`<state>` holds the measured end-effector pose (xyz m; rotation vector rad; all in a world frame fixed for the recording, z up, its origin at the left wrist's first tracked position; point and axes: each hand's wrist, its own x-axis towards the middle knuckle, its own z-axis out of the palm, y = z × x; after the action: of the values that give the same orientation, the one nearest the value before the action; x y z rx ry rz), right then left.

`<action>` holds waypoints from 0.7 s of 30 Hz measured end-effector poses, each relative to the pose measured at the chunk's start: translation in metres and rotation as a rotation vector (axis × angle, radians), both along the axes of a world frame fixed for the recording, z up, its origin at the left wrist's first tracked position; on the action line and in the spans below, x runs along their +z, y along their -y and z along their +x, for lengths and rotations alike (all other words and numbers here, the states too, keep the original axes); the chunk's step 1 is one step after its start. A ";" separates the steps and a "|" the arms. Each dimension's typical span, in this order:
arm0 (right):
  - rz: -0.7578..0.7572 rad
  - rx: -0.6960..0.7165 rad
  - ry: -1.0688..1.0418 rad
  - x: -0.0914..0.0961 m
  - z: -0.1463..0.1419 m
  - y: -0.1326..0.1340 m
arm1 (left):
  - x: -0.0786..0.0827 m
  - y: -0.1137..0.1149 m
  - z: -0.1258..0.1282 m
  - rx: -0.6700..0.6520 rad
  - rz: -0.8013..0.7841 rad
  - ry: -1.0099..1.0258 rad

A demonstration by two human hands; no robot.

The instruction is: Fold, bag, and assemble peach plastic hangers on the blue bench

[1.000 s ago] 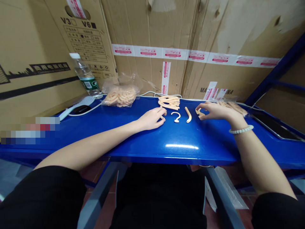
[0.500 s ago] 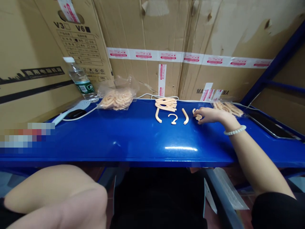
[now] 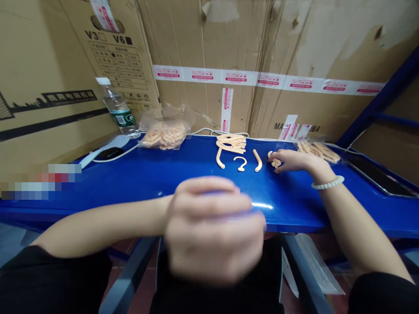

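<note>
Right hand [image 3: 291, 160] touched hooks [image 3: 276, 163] on counter [image 3: 176, 168]; fingers narrow, grip unclear. Left hand [image 3: 214, 235] was blurred, fingers' hold unclear.

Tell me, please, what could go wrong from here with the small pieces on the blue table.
The right hand has its fingers at a cluster of small pieces, partly covering them, so one might slip or scatter. The curved piece lies just beside that cluster and could be nudged out of place. The left hand, blurred, hides part of the table's front edge from the camera, so a piece dropped there might go unseen.
</note>
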<state>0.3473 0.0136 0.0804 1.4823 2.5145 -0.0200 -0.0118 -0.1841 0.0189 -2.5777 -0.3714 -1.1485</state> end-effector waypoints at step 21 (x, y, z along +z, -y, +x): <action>0.088 -0.090 -0.006 0.003 -0.021 0.008 | 0.034 -0.289 0.060 0.463 -0.662 -0.557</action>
<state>0.3266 0.0058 0.0831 1.6306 2.4814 0.0720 0.0487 0.1047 0.0529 -2.9345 -1.2841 -0.1236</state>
